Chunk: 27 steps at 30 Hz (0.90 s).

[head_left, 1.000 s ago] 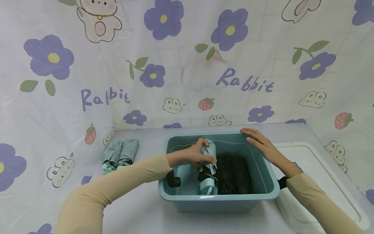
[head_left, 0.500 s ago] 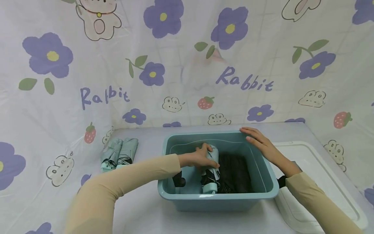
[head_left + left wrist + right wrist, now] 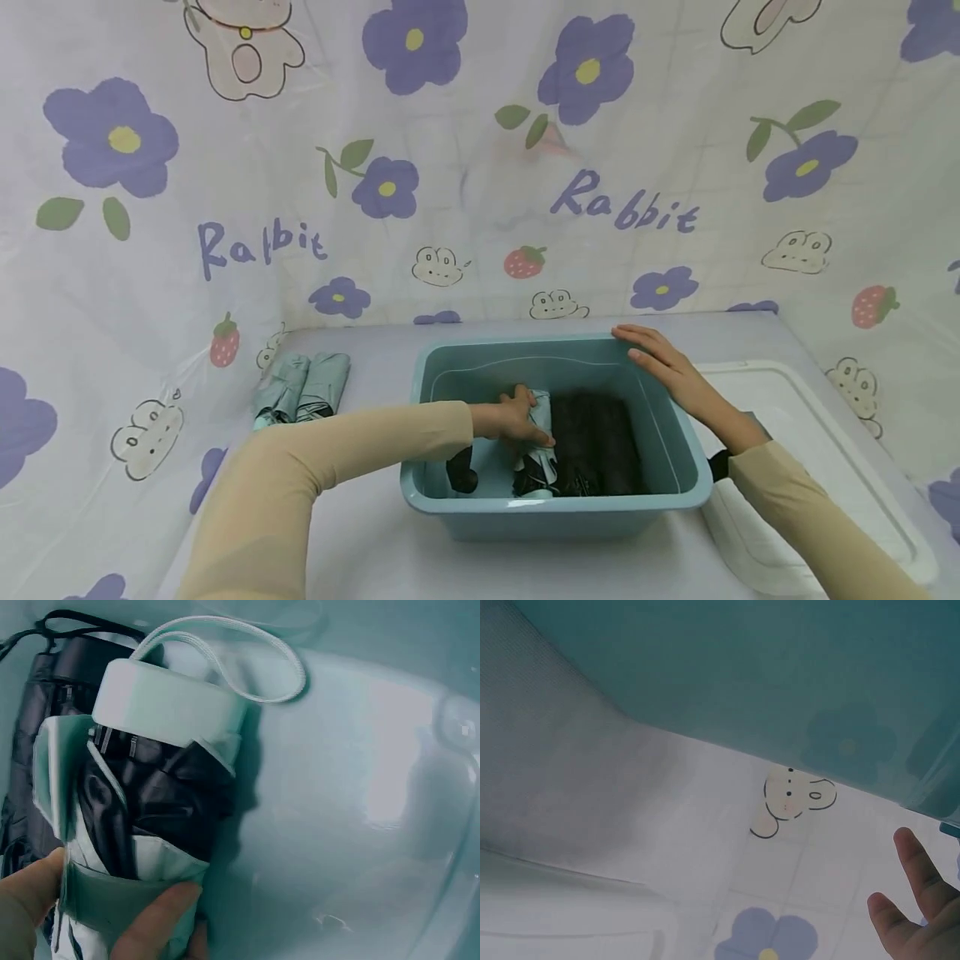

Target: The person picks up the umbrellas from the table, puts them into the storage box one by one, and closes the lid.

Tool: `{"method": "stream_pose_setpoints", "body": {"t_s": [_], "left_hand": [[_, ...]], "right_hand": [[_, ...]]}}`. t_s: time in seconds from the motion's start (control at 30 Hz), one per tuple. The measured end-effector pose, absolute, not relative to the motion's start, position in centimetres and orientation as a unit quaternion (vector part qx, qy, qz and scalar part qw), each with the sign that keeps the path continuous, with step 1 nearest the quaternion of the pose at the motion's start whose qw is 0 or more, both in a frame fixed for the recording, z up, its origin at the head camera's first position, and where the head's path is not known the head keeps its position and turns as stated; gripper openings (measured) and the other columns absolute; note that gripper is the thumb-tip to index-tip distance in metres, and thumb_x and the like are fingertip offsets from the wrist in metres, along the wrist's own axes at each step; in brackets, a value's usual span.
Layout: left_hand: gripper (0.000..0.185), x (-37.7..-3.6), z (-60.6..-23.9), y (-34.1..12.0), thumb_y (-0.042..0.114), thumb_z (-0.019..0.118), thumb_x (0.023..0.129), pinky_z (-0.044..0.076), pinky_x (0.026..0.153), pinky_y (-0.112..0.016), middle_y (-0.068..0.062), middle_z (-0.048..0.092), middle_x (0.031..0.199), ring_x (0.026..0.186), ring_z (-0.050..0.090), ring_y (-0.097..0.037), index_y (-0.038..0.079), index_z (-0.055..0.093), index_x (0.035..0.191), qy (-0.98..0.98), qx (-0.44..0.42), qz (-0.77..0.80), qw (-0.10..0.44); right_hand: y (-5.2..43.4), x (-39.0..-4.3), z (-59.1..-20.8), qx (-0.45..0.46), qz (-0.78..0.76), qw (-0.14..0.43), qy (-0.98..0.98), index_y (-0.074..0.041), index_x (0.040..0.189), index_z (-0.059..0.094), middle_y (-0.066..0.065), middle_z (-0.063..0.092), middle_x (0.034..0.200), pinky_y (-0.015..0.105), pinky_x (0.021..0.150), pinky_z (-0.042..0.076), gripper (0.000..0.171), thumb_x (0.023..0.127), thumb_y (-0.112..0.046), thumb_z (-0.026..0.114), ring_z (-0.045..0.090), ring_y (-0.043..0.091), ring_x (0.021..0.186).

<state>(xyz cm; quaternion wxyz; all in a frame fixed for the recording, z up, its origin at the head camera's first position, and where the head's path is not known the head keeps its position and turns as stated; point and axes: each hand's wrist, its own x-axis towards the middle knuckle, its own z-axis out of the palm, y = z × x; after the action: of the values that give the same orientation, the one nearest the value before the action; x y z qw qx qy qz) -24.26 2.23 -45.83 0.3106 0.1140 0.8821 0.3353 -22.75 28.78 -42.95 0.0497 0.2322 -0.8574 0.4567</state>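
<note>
My left hand reaches down into a blue-green plastic bin and grips a folded light-teal umbrella. In the left wrist view, thumb and fingers hold the umbrella around its strap; its pale handle end and white cord loop point away from the hand. Black folded umbrellas lie side by side in the bin, immediately right of the teal one. My right hand rests on the bin's right back rim with fingers extended. In the right wrist view, two fingers show beside the bin's outer wall.
Two more folded teal umbrellas lie at the back left of the table, partly behind the left sleeve. A white lid lies flat to the right of the bin, under the right forearm. A patterned curtain hangs behind.
My left hand has lowered the teal umbrella deeper into the bin, beside the black ones, so its handle end drops behind the front rim. My right hand stays on the rim.
</note>
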Motion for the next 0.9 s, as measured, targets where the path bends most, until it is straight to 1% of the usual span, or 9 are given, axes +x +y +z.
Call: {"method": "stream_pose_setpoints", "body": {"t_s": [0.07, 0.13, 0.33, 0.43, 0.57, 0.63, 0.7, 0.83, 0.9], "left_hand": [[0.053, -24.1, -46.2, 2.4, 0.025, 0.073, 0.080, 0.037, 0.078, -0.036, -0.016, 0.031, 0.112, 0.096, 0.036, -0.027, 0.012, 0.031, 0.110, 0.881, 0.120, 0.334, 0.313], [0.053, -24.0, -46.3, 2.5, 0.025, 0.073, 0.081, 0.041, 0.077, -0.036, -0.016, 0.031, 0.113, 0.097, 0.037, -0.026, 0.012, 0.032, 0.112, 0.874, 0.128, 0.343, 0.320], [0.054, -23.8, -46.0, 2.8, 0.024, 0.071, 0.083, 0.051, 0.069, -0.039, -0.017, 0.029, 0.118, 0.095, 0.041, -0.027, 0.012, 0.031, 0.118, 0.852, 0.132, 0.364, 0.353], [0.055, -24.1, -45.8, 2.6, 0.025, 0.070, 0.084, 0.053, 0.070, -0.040, -0.019, 0.027, 0.125, 0.094, 0.043, -0.027, 0.013, 0.031, 0.119, 0.846, 0.126, 0.365, 0.368], [0.054, -24.6, -45.3, 2.3, 0.021, 0.070, 0.084, 0.053, 0.074, -0.043, -0.021, 0.023, 0.131, 0.093, 0.046, -0.029, 0.011, 0.031, 0.120, 0.827, 0.111, 0.379, 0.400], [0.055, -24.8, -45.0, 2.1, 0.019, 0.069, 0.084, 0.051, 0.079, -0.046, -0.021, 0.024, 0.132, 0.097, 0.048, -0.031, 0.010, 0.030, 0.121, 0.821, 0.111, 0.378, 0.413], [0.057, -24.9, -44.6, 1.9, 0.019, 0.069, 0.084, 0.048, 0.085, -0.049, -0.021, 0.024, 0.134, 0.107, 0.047, -0.034, 0.010, 0.028, 0.123, 0.819, 0.115, 0.369, 0.424], [0.063, -24.9, -43.8, 1.6, 0.025, 0.067, 0.086, 0.041, 0.094, -0.054, -0.019, 0.018, 0.142, 0.127, 0.034, -0.036, 0.012, 0.023, 0.129, 0.820, 0.126, 0.346, 0.438], [0.065, -24.7, -43.5, 1.5, 0.026, 0.067, 0.086, 0.039, 0.095, -0.056, -0.019, 0.014, 0.145, 0.131, 0.029, -0.037, 0.013, 0.022, 0.131, 0.819, 0.126, 0.343, 0.442]], "right_hand": [[28.8, -22.6, -43.1, 0.232, 0.458, 0.051, -0.857, -0.009, 0.141, 0.039, 0.013, 0.029, 0.147, 0.068, 0.099, 0.019, 0.041, 0.100, -0.013, 0.039, 0.025, 0.038, 0.133], [28.9, -22.4, -43.1, 0.228, 0.459, 0.055, -0.857, -0.009, 0.140, 0.040, 0.012, 0.030, 0.146, 0.068, 0.099, 0.019, 0.041, 0.100, -0.013, 0.038, 0.026, 0.037, 0.133], [29.2, -22.3, -43.2, 0.225, 0.461, 0.057, -0.857, -0.002, 0.139, 0.039, 0.018, 0.030, 0.145, 0.067, 0.099, 0.018, 0.040, 0.100, -0.008, 0.036, 0.025, 0.041, 0.131], [29.1, -22.3, -43.1, 0.224, 0.463, 0.052, -0.856, -0.001, 0.139, 0.039, 0.020, 0.029, 0.145, 0.068, 0.099, 0.017, 0.040, 0.100, -0.008, 0.036, 0.024, 0.042, 0.132], [28.4, -21.7, -42.1, 0.223, 0.461, 0.043, -0.858, -0.002, 0.140, 0.038, 0.019, 0.028, 0.145, 0.067, 0.099, 0.017, 0.040, 0.100, -0.010, 0.036, 0.023, 0.041, 0.133], [27.9, -21.2, -41.4, 0.226, 0.465, 0.041, -0.855, -0.001, 0.139, 0.038, 0.020, 0.028, 0.145, 0.067, 0.099, 0.017, 0.040, 0.100, -0.010, 0.036, 0.023, 0.041, 0.132], [27.4, -20.9, -40.8, 0.231, 0.468, 0.041, -0.852, 0.002, 0.138, 0.038, 0.023, 0.029, 0.144, 0.068, 0.099, 0.017, 0.040, 0.100, -0.008, 0.036, 0.023, 0.043, 0.131], [27.2, -21.1, -40.6, 0.230, 0.470, 0.037, -0.852, 0.003, 0.138, 0.038, 0.023, 0.028, 0.144, 0.068, 0.099, 0.016, 0.040, 0.099, -0.009, 0.037, 0.022, 0.045, 0.132], [27.4, -21.5, -41.1, 0.227, 0.466, 0.036, -0.855, 0.000, 0.139, 0.038, 0.021, 0.028, 0.145, 0.068, 0.099, 0.016, 0.041, 0.100, -0.010, 0.037, 0.022, 0.043, 0.133]]}}
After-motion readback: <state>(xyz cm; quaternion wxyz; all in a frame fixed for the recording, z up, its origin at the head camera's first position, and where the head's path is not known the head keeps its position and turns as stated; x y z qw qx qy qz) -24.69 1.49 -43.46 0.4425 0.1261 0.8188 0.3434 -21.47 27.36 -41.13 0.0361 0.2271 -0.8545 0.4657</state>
